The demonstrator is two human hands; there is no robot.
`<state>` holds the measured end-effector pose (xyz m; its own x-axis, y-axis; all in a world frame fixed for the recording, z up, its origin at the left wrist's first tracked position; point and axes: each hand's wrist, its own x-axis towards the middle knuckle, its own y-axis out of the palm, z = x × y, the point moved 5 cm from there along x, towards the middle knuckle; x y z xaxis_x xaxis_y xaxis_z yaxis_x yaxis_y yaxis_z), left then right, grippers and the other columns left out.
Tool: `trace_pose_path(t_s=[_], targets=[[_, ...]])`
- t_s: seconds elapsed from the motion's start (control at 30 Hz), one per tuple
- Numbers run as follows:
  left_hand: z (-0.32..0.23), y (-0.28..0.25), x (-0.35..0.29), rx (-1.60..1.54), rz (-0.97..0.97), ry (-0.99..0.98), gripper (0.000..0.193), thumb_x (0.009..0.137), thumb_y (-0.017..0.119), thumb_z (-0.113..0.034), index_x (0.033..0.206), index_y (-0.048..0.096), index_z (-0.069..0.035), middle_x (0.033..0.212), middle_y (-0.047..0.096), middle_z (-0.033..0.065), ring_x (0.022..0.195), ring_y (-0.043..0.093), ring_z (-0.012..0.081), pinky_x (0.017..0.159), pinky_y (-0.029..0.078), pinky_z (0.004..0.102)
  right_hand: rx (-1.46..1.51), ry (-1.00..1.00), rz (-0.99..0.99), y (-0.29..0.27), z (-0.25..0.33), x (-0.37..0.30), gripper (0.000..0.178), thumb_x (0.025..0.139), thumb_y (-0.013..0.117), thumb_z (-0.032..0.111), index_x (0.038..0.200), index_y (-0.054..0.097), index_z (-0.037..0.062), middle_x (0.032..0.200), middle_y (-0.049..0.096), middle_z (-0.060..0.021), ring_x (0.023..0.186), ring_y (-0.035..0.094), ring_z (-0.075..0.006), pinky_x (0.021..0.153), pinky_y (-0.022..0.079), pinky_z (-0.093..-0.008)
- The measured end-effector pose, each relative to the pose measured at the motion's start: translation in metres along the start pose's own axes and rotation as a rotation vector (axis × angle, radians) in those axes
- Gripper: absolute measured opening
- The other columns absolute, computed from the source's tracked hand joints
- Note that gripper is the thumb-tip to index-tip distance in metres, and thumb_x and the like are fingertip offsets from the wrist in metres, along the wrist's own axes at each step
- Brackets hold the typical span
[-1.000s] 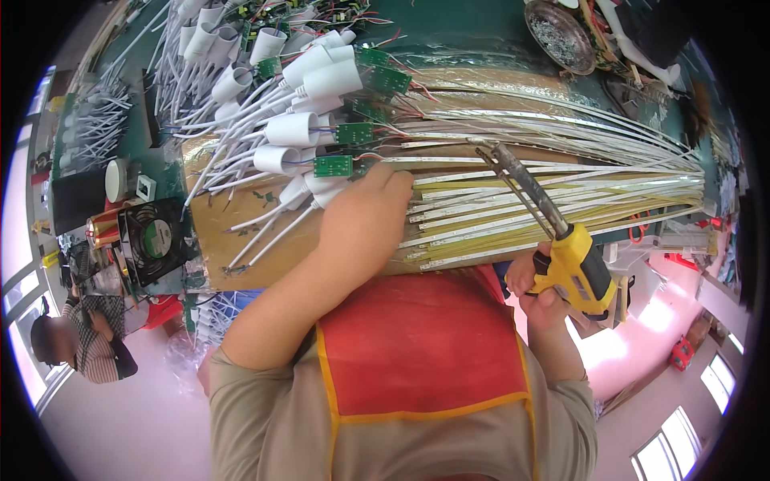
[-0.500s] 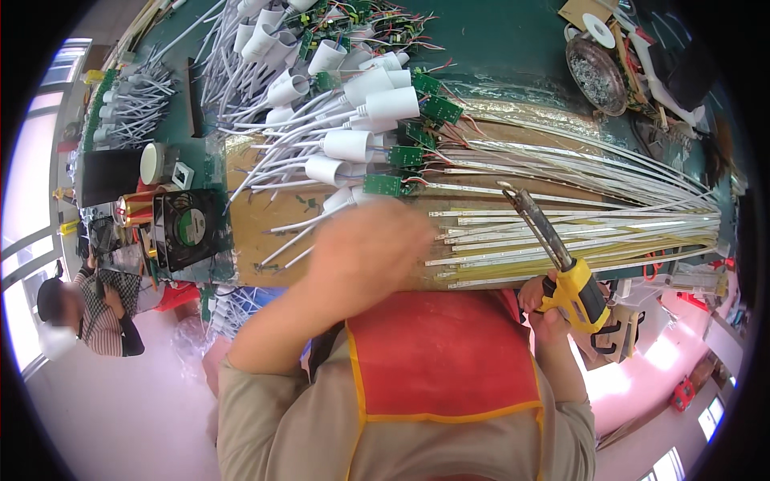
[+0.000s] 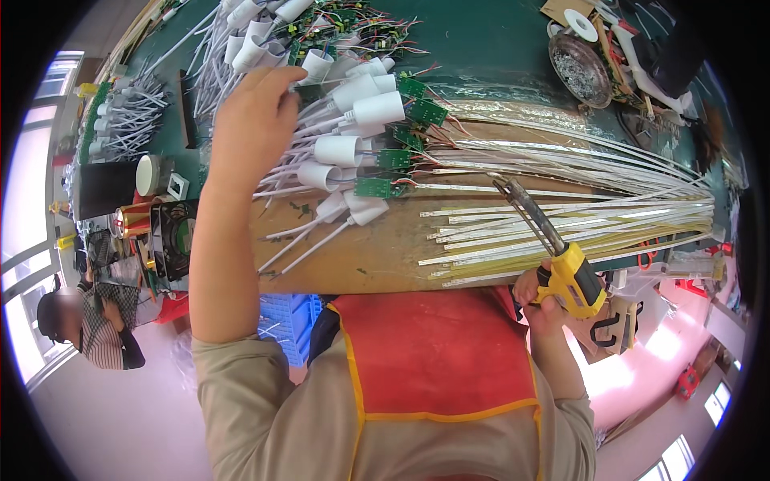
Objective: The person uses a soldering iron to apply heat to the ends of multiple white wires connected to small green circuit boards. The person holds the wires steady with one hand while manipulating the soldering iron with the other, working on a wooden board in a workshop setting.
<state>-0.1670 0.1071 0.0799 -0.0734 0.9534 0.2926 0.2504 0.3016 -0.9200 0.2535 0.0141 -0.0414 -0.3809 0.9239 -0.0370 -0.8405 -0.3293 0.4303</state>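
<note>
My left hand [image 3: 255,120] reaches over a pile of white cup-shaped lamp sockets with white cords. Its thumb and forefinger are apart beside a white socket [image 3: 318,66]; I see nothing held between them. The other fingers are partly hidden. To the right, my right hand [image 3: 539,303] is closed round the grip of a yellow and black soldering gun [image 3: 573,280], whose long metal tip points up and left over LED strips [image 3: 545,227]. Green circuit boards [image 3: 393,159] with thin red and white wires lie between the sockets and the strips.
A brown board [image 3: 321,260] covers the bench's near edge. On the left stand a black fan [image 3: 172,240] and a white round container [image 3: 149,175]. A round metal dish [image 3: 579,72] is at the far right. Another person [image 3: 100,325] is at the left, below a bench.
My left hand has moved away from the near boards, up and left to the sockets, uncovering two near sockets. The soldering gun stays in my right hand, nearly unmoved.
</note>
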Motion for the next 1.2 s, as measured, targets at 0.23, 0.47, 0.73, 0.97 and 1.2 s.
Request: trace_pose_path(t_s=[0.23,0.47,0.73,0.97,1.2], targets=[[-0.004,-0.01,-0.012,-0.083,-0.059,0.042,0.031,0.084,0.067,-0.008,0.115,0.068,-0.011,0.114,0.068,0.0069,0.101,0.064,0.0288,0.088,0.05,0.0384,-0.025,-0.009,-0.002,0.0,0.0,0.001,0.07,0.088,0.072,0.049,0.136,0.047,0.0043,0.068,0.05,-0.0021,0.059,0.049,-0.0146,0.051,0.041,-0.0299],[-0.004,0.01,0.004,-0.007,0.024,0.098,0.029,0.083,0.073,-0.014,0.111,0.069,-0.01,0.115,0.068,0.007,0.1,0.064,0.028,0.087,0.051,0.0359,-0.005,0.012,-0.005,-0.001,-0.001,0.001,0.071,0.087,0.073,0.048,0.136,0.047,0.0045,0.069,0.051,-0.0022,0.059,0.049,-0.0145,0.051,0.04,-0.0294],[0.01,-0.015,-0.017,-0.474,-0.291,-0.057,0.022,0.091,0.066,-0.006,0.112,0.063,0.001,0.116,0.068,0.0128,0.096,0.066,0.0193,0.077,0.053,0.0302,0.001,0.027,-0.01,0.001,-0.001,0.0,0.072,0.087,0.073,0.049,0.137,0.046,0.0045,0.069,0.049,-0.0012,0.061,0.048,-0.0148,0.053,0.04,-0.0299],[-0.064,-0.043,-0.099,-0.398,-0.102,0.186,0.02,0.087,0.067,-0.003,0.107,0.064,-0.002,0.104,0.068,0.011,0.09,0.064,0.0222,0.073,0.05,0.032,0.011,0.096,0.011,0.003,0.001,-0.001,0.073,0.085,0.075,0.047,0.137,0.046,0.0048,0.07,0.05,-0.0009,0.062,0.049,-0.0147,0.055,0.04,-0.0303],[-0.115,0.039,-0.143,-0.211,0.137,0.238,0.026,0.075,0.07,-0.003,0.101,0.069,-0.008,0.101,0.066,0.0065,0.087,0.063,0.0266,0.074,0.048,0.038,-0.084,0.139,0.026,0.012,0.006,-0.002,0.039,0.082,0.077,0.037,0.09,0.062,0.002,0.072,0.055,-0.0043,0.063,0.051,-0.016,0.057,0.041,-0.0292]])
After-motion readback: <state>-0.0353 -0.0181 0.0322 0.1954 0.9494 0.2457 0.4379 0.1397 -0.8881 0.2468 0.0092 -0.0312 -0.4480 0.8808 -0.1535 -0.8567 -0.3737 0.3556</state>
